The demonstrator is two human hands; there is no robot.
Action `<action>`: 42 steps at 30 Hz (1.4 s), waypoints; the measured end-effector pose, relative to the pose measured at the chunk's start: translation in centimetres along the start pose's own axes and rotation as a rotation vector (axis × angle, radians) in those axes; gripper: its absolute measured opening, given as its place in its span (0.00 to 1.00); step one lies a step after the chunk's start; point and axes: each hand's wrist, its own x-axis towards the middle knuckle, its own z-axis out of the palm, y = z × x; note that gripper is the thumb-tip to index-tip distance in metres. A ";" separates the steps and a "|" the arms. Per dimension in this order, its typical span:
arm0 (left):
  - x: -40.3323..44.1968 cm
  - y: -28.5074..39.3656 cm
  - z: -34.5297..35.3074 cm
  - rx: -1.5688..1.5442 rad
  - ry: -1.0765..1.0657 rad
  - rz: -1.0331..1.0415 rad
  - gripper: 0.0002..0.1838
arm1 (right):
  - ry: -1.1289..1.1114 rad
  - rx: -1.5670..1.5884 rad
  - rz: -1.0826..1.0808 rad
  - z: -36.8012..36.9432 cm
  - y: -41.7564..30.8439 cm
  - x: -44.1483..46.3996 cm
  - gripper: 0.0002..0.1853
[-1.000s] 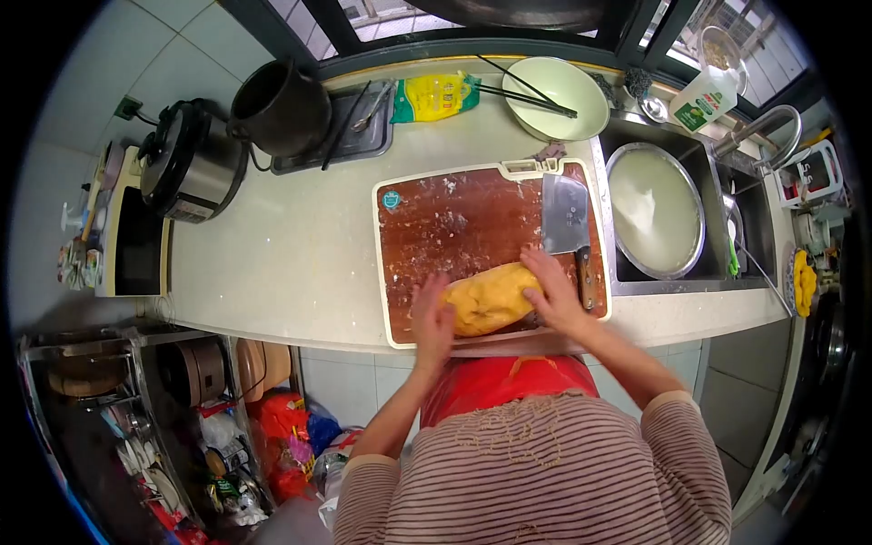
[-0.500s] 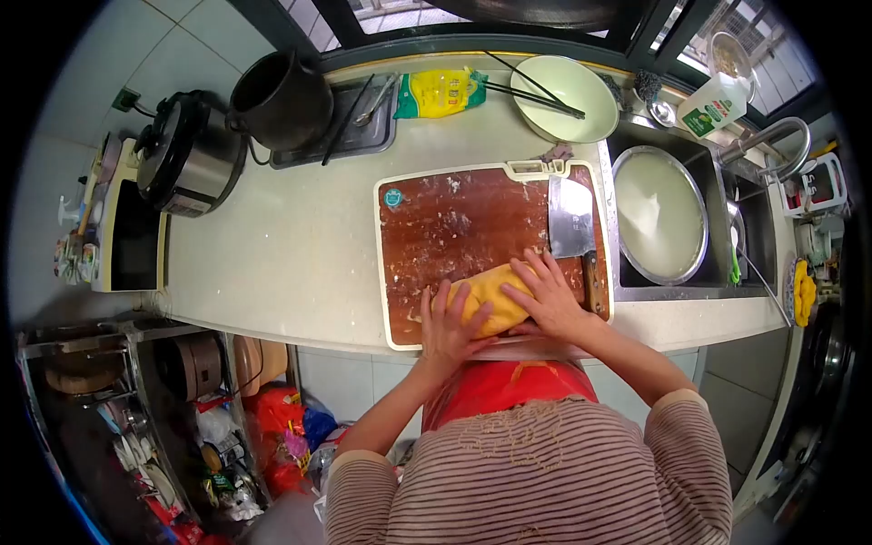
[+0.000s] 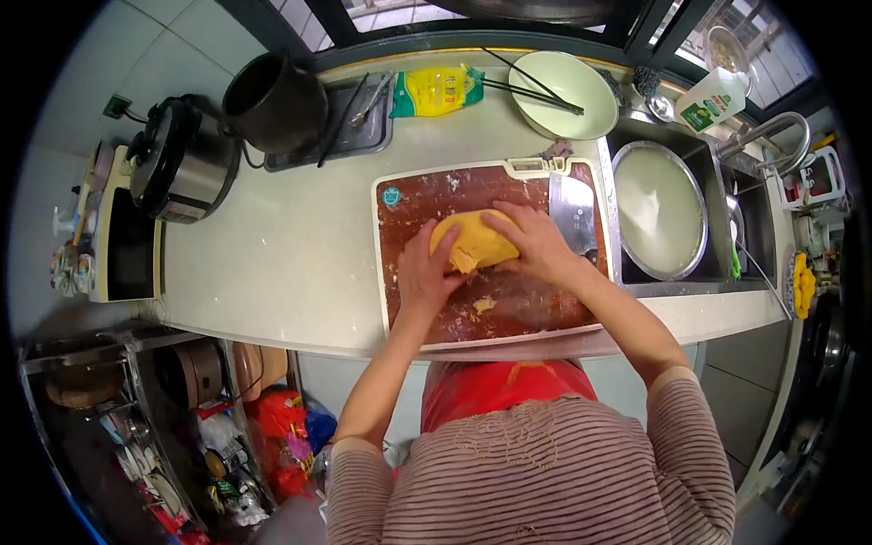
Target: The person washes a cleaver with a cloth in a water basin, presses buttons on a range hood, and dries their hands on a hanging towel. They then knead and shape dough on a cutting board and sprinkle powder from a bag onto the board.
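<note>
A lump of yellow dough (image 3: 474, 242) is held between both hands over the brown cutting board (image 3: 418, 304). My left hand (image 3: 427, 269) grips its left side, thumb toward the middle. On the dough's right side, my right hand (image 3: 538, 242) curls its fingers over the top. The lower face of the lump looks ragged. A small scrap of dough (image 3: 484, 305) lies on the floury board just below it. Beside my right hand rests a cleaver (image 3: 571, 211), its handle partly hidden by that hand and forearm.
Right of the board, a sink (image 3: 636, 136) holds a metal basin (image 3: 660, 211) of cloudy water. Behind stand a pale bowl (image 3: 565, 91) with chopsticks across it, a yellow bag (image 3: 438, 92), a tray (image 3: 363, 136), a dark pot (image 3: 274, 104) and an electric cooker (image 3: 186, 163).
The dough has moved away from my body and slightly left, and both hands now grip its sides instead of pressing on it. The scrap of dough on the board has come into view.
</note>
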 end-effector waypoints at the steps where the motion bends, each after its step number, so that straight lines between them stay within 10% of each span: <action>1: 0.7 -0.6 0.4 -0.045 -0.023 -0.055 0.36 | -0.034 0.047 0.038 0.3 0.4 0.7 0.43; 7: 0.1 -1.5 -3.1 -0.584 -0.389 -0.506 0.34 | -0.334 0.489 0.292 -2.3 -0.9 1.5 0.43; 10: -1.2 1.1 -5.1 -0.089 -0.370 -0.596 0.35 | -0.273 0.355 0.235 -1.6 -2.2 0.2 0.43; 15: -4.2 3.2 -2.3 0.151 -0.264 0.029 0.33 | -0.015 0.137 -0.018 0.4 -3.9 -3.3 0.34; 19: -1.5 2.6 -1.2 0.130 -0.323 -0.030 0.30 | 0.062 0.439 0.139 2.0 -3.1 -1.5 0.25; 30: -2.9 2.1 0.9 -0.759 0.396 -0.827 0.15 | 0.316 0.596 0.305 5.3 -4.1 -3.0 0.24; 34: -5.0 1.0 -1.8 0.056 0.130 -0.193 0.27 | 0.260 0.128 0.123 0.4 -3.3 -4.8 0.34; 38: -4.7 0.3 -1.7 0.146 -0.051 0.207 0.42 | -0.023 -0.036 -0.125 2.1 -3.4 -4.1 0.44; 42: 0.4 -2.6 -1.8 -0.052 -0.275 -0.005 0.39 | -0.110 0.068 0.000 1.1 -1.8 1.6 0.44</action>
